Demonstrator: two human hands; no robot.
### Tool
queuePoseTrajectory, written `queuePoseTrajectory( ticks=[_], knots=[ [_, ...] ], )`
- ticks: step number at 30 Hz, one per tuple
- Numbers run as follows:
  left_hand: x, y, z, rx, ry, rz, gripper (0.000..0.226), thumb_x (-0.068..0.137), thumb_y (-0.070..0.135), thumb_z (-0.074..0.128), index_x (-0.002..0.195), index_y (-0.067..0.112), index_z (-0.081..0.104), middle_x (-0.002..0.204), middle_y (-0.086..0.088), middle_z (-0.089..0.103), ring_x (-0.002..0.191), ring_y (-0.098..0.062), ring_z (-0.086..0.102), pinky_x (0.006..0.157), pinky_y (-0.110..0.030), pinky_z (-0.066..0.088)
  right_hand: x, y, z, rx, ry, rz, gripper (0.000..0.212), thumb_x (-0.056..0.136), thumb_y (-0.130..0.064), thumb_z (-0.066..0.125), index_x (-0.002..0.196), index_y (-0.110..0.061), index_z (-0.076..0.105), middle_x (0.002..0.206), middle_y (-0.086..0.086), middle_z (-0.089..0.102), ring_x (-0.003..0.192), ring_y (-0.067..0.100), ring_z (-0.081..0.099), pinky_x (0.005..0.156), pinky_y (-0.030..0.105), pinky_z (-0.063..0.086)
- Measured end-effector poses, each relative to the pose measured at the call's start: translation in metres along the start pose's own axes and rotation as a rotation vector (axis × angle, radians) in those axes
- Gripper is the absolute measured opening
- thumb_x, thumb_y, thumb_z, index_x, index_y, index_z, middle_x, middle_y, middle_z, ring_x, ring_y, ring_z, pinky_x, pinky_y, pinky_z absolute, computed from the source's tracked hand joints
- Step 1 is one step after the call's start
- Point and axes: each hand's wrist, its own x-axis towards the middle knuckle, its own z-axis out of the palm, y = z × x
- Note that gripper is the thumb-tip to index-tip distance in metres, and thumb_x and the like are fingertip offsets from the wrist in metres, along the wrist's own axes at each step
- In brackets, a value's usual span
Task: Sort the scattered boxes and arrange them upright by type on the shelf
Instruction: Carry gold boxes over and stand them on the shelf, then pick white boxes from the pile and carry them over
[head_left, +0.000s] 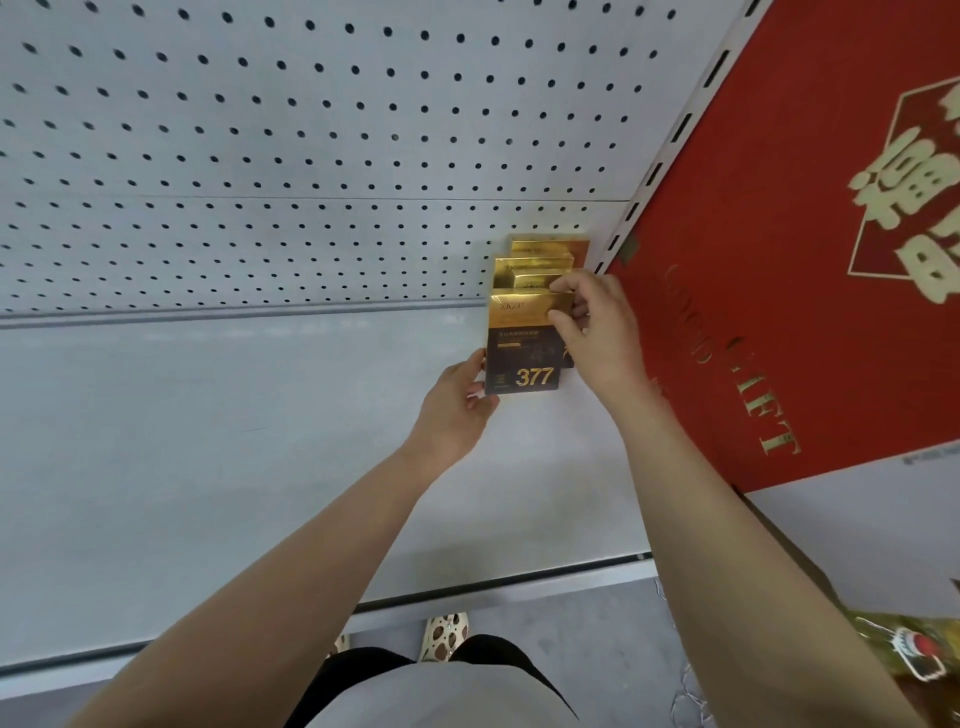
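A front box (524, 343), gold above and black below with the figure 377 printed on it, is being stood upright at the right end of a pale grey shelf (208, 441), at the head of a short row of matching gold boxes (535, 265) lined up behind it toward the back panel. At least 3 gold tops can be counted in that row; whether more are hidden behind cannot be told.

The box is steadied from both sides. Its lower left edge is pressed by the left hand (460, 402), thumb and fingertips closed lightly on the corner, seemingly to keep the base square on the shelf. Its upper right edge is pinched by the right hand (597, 322), fingers curled over the gold top, apparently to draw it flush with the boxes behind.

The row is tucked against a slotted upright (670, 150) at the shelf's right end, which is judged to serve as a stop so that the boxes stay aligned by type.

The shelf is backed by a white pegboard (311, 130). A large red gift box (779, 260) with gold lettering is seen beyond the upright. A grey floor and a patterned shoe (444, 631) are visible below the shelf lip.
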Motion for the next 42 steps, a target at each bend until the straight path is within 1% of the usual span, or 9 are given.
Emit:
queuePoseTrajectory(
  ticks=[4, 9, 12, 17, 21, 26, 32, 36, 42],
  knots=[
    [-0.004, 0.001, -0.003, -0.033, 0.010, -0.018, 0.052, 0.098, 0.014, 0.050, 0.148, 0.026, 0.037, 0.145, -0.001, 0.044, 0.125, -0.013, 0.051, 0.088, -0.016, 0.038, -0.001, -0.003, -0.001, -0.058, 0.011, -0.032, 0.029, 0.085, -0.008, 0.068, 0.111, -0.021, 0.063, 0.115, -0.003, 0.049, 0.104, 0.021, 0.058, 0.092, 0.038, 0.052],
    [-0.028, -0.005, -0.031, -0.092, 0.148, -0.018, 0.037, 0.099, 0.013, 0.051, 0.134, 0.024, 0.053, 0.129, 0.005, 0.060, 0.107, -0.006, 0.058, 0.095, -0.020, 0.046, -0.007, -0.022, 0.000, -0.187, 0.124, -0.142, 0.021, 0.088, -0.014, 0.066, 0.109, -0.015, 0.066, 0.114, 0.008, 0.053, 0.111, 0.025, 0.049, 0.093, 0.022, 0.035],
    [-0.053, -0.019, -0.059, -0.124, 0.258, -0.029, 0.028, 0.099, 0.016, 0.051, 0.122, 0.028, 0.062, 0.112, 0.012, 0.068, 0.098, -0.002, 0.062, 0.081, -0.011, 0.047, -0.012, -0.039, 0.016, -0.145, 0.145, -0.192, 0.017, 0.090, -0.015, 0.061, 0.106, -0.012, 0.066, 0.111, 0.010, 0.058, 0.107, 0.030, 0.053, 0.090, 0.027, 0.035],
    [-0.116, -0.055, -0.112, -0.150, 0.452, -0.050, 0.024, 0.098, 0.018, 0.053, 0.116, 0.028, 0.065, 0.101, 0.014, 0.071, 0.097, -0.001, 0.065, 0.080, -0.010, 0.045, -0.042, -0.082, 0.068, -0.018, -0.011, -0.253, 0.019, 0.095, -0.019, 0.054, 0.108, -0.013, 0.066, 0.107, 0.005, 0.062, 0.100, 0.025, 0.057, 0.087, 0.031, 0.042],
    [-0.182, -0.092, -0.159, -0.214, 0.614, -0.086, 0.025, 0.097, 0.013, 0.053, 0.117, 0.023, 0.066, 0.099, 0.010, 0.072, 0.092, -0.004, 0.067, 0.091, -0.028, 0.052, -0.087, -0.136, 0.118, 0.032, -0.183, -0.293, 0.017, 0.098, -0.021, 0.054, 0.110, -0.019, 0.065, 0.106, -0.002, 0.062, 0.100, 0.018, 0.054, 0.084, 0.026, 0.040],
    [-0.280, -0.143, -0.217, -0.271, 0.819, -0.169, 0.026, 0.098, 0.011, 0.051, 0.117, 0.021, 0.066, 0.101, 0.005, 0.072, 0.093, -0.005, 0.067, 0.092, -0.030, 0.052, -0.150, -0.223, 0.184, 0.070, -0.356, -0.424, 0.018, 0.100, -0.022, 0.052, 0.111, -0.019, 0.065, 0.108, -0.005, 0.064, 0.100, 0.016, 0.054, 0.083, 0.023, 0.037],
    [-0.403, -0.224, -0.292, -0.258, 0.995, -0.236, 0.026, 0.098, 0.011, 0.052, 0.112, 0.029, 0.065, 0.098, 0.010, 0.071, 0.094, -0.008, 0.067, 0.092, -0.035, 0.052, -0.234, -0.341, 0.272, 0.119, -0.509, -0.542, 0.022, 0.101, -0.023, 0.049, 0.116, -0.019, 0.064, 0.110, -0.004, 0.065, 0.100, 0.016, 0.054, 0.084, 0.023, 0.038],
    [-0.475, -0.274, -0.341, -0.260, 1.104, -0.292, 0.033, 0.097, 0.013, 0.053, 0.103, 0.044, 0.062, 0.096, 0.015, 0.070, 0.093, -0.010, 0.067, 0.092, -0.037, 0.053, -0.286, -0.416, 0.327, 0.162, -0.573, -0.610, 0.020, 0.100, -0.022, 0.052, 0.115, -0.018, 0.065, 0.110, -0.004, 0.065, 0.098, 0.016, 0.055, 0.081, 0.022, 0.037],
    [-0.557, -0.324, -0.399, -0.319, 1.211, -0.353, 0.034, 0.098, 0.013, 0.052, 0.101, 0.045, 0.062, 0.095, 0.015, 0.070, 0.093, -0.009, 0.067, 0.092, -0.035, 0.053, -0.338, -0.510, 0.391, 0.179, -0.669, -0.713, 0.019, 0.100, -0.023, 0.052, 0.113, -0.020, 0.065, 0.107, -0.005, 0.065, 0.098, 0.016, 0.055, 0.083, 0.023, 0.039]
  ],
)
